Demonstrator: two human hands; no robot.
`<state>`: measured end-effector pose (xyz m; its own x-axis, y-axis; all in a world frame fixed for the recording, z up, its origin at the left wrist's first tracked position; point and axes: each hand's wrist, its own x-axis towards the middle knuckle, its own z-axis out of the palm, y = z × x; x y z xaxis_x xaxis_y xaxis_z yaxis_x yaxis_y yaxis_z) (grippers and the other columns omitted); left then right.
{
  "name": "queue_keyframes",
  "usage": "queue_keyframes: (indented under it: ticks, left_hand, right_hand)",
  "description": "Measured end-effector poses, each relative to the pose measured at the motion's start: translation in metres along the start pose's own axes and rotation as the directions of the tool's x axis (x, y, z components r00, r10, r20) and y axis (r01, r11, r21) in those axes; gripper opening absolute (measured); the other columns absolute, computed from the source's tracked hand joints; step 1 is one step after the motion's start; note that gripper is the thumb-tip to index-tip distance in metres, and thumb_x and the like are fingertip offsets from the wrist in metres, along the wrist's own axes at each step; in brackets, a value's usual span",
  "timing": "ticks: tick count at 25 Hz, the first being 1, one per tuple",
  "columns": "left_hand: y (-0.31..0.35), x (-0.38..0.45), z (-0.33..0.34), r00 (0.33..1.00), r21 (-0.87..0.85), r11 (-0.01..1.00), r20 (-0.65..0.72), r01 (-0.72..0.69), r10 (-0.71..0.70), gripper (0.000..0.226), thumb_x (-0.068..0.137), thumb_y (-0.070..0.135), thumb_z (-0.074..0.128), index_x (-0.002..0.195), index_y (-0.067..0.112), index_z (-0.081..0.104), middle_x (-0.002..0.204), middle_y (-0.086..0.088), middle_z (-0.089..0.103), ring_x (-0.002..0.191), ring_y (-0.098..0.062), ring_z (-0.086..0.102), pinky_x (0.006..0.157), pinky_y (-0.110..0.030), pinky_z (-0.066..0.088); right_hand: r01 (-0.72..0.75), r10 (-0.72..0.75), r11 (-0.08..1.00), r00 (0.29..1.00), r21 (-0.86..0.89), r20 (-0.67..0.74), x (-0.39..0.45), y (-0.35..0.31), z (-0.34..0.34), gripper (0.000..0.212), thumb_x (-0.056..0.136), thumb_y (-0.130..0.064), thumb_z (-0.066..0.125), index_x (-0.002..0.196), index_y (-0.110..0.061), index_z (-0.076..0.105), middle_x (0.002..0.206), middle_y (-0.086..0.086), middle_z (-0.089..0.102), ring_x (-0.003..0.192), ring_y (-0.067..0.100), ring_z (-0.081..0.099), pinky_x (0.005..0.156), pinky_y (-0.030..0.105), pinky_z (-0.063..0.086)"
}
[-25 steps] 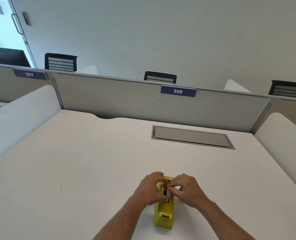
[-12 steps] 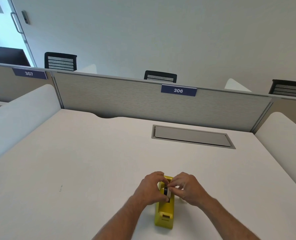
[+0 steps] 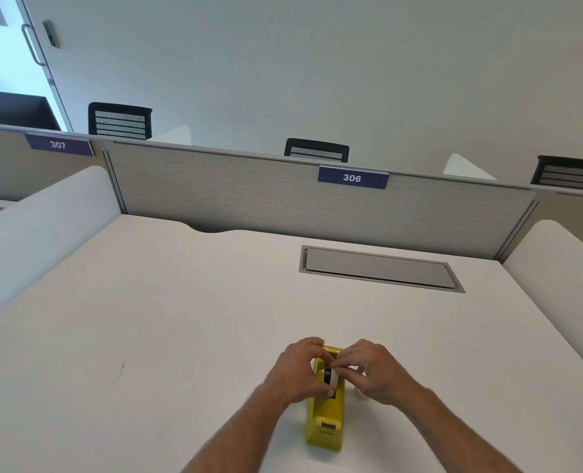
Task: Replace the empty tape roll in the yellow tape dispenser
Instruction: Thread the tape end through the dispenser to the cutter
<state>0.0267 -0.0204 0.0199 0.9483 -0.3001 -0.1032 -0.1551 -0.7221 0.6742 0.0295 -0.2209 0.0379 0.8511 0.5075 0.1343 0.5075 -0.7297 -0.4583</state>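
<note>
- Head view, position: the yellow tape dispenser (image 3: 325,419) is seen standing on the white tabletop (image 3: 180,319), near its front edge, with the cutter end turned toward the person. A tape roll (image 3: 332,377), white with a dark core, is held over the cradle of the dispenser; whether it is already seated cannot be told.
- Head view, hands: the left hand (image 3: 295,372) is curled round the left side of the roll and dispenser, while the roll's right edge is pinched by the fingers (image 3: 346,370) of the right hand (image 3: 373,373). Both hands are thus closed on the roll.
- Head view, risks: a tilted roll is likely to jam against the cradle walls rather than drop into its slots; the cause would be uneven pressure from the two hands. If the roll is pressed down off-centre, the dispenser could be tipped or slid on the smooth tabletop. Should the core slip out sideways, the roll could be dropped beside the dispenser.
- Head view, surroundings: a grey hatch (image 3: 380,269) is set into the tabletop, well apart from the work.
</note>
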Motion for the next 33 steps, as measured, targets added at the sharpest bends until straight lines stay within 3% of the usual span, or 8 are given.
queue_keyframes:
  ticks: [4,17,23,33]
  left_hand:
    - [0.0003,0.0004,-0.0010,1.000,-0.003,1.000,0.004,0.007,-0.007,0.058,0.060,0.040,0.091,0.113,0.036,0.069,0.148,0.012,0.045,0.121,-0.017,0.054,0.099,-0.038,0.053]
    - [-0.0002,0.0012,0.0015,1.000,0.000,1.000,0.009,0.016,-0.016,0.057,0.060,0.042,0.091,0.113,0.037,0.069,0.148,0.012,0.045,0.119,-0.018,0.055,0.097,-0.037,0.054]
    - [-0.0008,0.0008,0.0010,1.000,-0.004,1.000,0.008,0.012,-0.012,0.057,0.060,0.042,0.091,0.112,0.036,0.069,0.148,0.012,0.046,0.118,-0.017,0.056,0.097,-0.038,0.054]
    - [0.0001,-0.0001,0.0008,1.000,0.004,1.000,0.004,0.019,-0.019,0.057,0.060,0.042,0.091,0.111,0.037,0.069,0.148,0.013,0.046,0.114,-0.019,0.059,0.095,-0.037,0.054]
  right_hand:
    - [-0.028,0.027,1.000,0.998,0.009,0.050,0.0012,-0.0013,-0.0035,0.022,0.087,-0.041,0.067,0.107,-0.034,0.076,0.104,-0.017,0.075,0.095,0.003,0.058,0.075,0.022,0.054]
    - [-0.027,0.028,1.000,0.999,-0.013,0.035,0.0066,-0.0031,-0.0028,0.015,0.089,-0.033,0.068,0.099,-0.030,0.078,0.094,-0.014,0.076,0.087,0.007,0.058,0.073,0.031,0.054]
    - [-0.063,0.062,0.998,0.997,0.030,0.035,0.0036,-0.0044,-0.0021,0.019,0.084,-0.045,0.069,0.097,-0.033,0.078,0.094,-0.018,0.076,0.090,0.005,0.059,0.071,0.028,0.056]
    - [-0.045,0.047,0.998,0.998,0.037,-0.042,0.0012,-0.0058,0.0034,0.010,0.087,-0.032,0.072,0.092,-0.029,0.080,0.089,-0.015,0.077,0.084,0.008,0.060,0.070,0.033,0.054]
